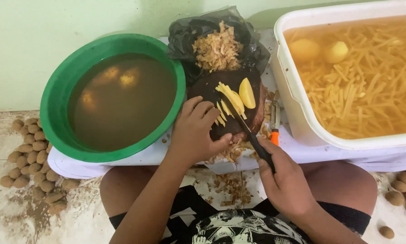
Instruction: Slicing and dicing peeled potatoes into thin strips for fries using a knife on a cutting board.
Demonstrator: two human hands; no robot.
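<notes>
My right hand (286, 181) grips the black handle of a knife (245, 129), whose blade lies across yellow potato slices (230, 97) on a dark round cutting board (216, 86). My left hand (195, 131) rests on the board's near left side, fingertips touching the cut strips. A larger peeled potato piece (247, 93) stands just right of the slices.
A green basin (58, 90) of murky water with peeled potatoes sits left. A white tub (298, 117) of water and potato sticks sits right. A black bag with peels (219, 47) lies behind the board. An orange-handled peeler (275, 124) lies beside the board. Unpeeled potatoes (31, 153) lie on the floor.
</notes>
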